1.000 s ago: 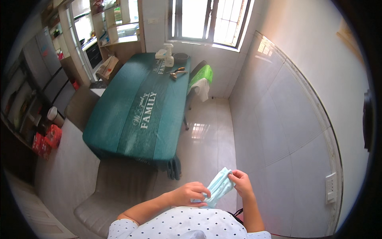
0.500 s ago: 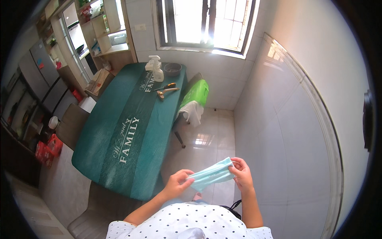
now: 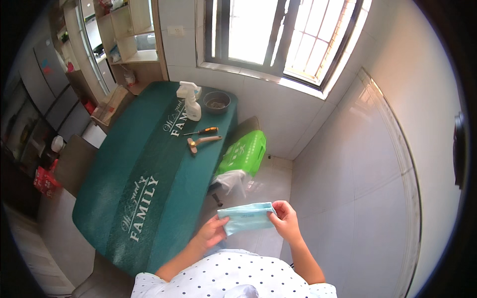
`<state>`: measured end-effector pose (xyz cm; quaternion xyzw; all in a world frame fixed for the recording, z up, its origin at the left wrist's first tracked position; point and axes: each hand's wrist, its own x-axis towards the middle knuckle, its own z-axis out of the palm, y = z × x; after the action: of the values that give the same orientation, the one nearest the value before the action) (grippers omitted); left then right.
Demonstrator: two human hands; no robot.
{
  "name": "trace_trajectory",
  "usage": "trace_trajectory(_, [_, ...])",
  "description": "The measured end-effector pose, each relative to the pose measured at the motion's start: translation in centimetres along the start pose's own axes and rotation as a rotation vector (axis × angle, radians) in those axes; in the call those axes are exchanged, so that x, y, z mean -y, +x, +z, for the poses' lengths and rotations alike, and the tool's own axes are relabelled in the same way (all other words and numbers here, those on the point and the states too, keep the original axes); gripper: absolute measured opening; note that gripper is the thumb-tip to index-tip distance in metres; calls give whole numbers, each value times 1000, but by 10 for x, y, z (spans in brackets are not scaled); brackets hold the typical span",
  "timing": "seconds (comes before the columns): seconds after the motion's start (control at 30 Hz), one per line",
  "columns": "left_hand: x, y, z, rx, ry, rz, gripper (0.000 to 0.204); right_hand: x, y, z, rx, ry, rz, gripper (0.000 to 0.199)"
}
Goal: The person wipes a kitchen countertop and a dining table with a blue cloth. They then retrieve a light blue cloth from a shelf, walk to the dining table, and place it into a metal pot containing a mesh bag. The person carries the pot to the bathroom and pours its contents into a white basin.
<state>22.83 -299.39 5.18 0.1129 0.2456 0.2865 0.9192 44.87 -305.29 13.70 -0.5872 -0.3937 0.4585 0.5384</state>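
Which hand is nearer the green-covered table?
Left. In view, the left hand is just right of the table, at the left end of the face mask; the right hand is farther right, at its other end.

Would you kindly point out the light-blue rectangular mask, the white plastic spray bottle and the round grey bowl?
Light-blue rectangular mask (image 3: 247, 221), head view: middle of its visible side.
White plastic spray bottle (image 3: 193, 109), head view: its body.
Round grey bowl (image 3: 217, 111), head view: its near wall.

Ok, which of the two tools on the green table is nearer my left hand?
The tan, T-shaped hammer. The straight screwdriver with the orange-and-black handle lies just beyond it, farther from your left hand.
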Motion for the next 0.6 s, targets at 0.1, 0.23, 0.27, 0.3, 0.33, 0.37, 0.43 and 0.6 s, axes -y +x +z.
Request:
trace_trajectory(0.1, [-31, 40, 12, -42, 74, 14, 34, 3, 44, -13, 0, -53, 44, 15])
trace_trajectory(0.23, [-52, 90, 12, -92, 101, 73, 34, -1, 104, -32, 61, -29, 23, 13])
trace_trajectory(0.27, [-55, 101, 15, -122, 109, 93, 33, 1, 119, -35, 64, -44, 56, 13])
trace_trajectory(0.3, [-59, 110, 24, -151, 117, 114, 32, 3, 136, -39, 67, -60, 88, 12])
trace_trajectory(0.33, [-64, 120, 32, -182, 125, 138, 32, 5, 153, -43, 73, -76, 119, 12])
trace_trajectory(0.37, [-68, 131, 37, -194, 119, 159, 33, 7, 170, -46, 87, -165, 108, 13])
trace_trajectory(0.43, [-69, 157, 45, -212, 90, 200, 36, 9, 203, -55, 116, -360, 85, 14])
trace_trajectory(0.6, [-59, 239, 61, -289, 303, 388, 39, 2, 277, -69, 299, -552, -356, 22])
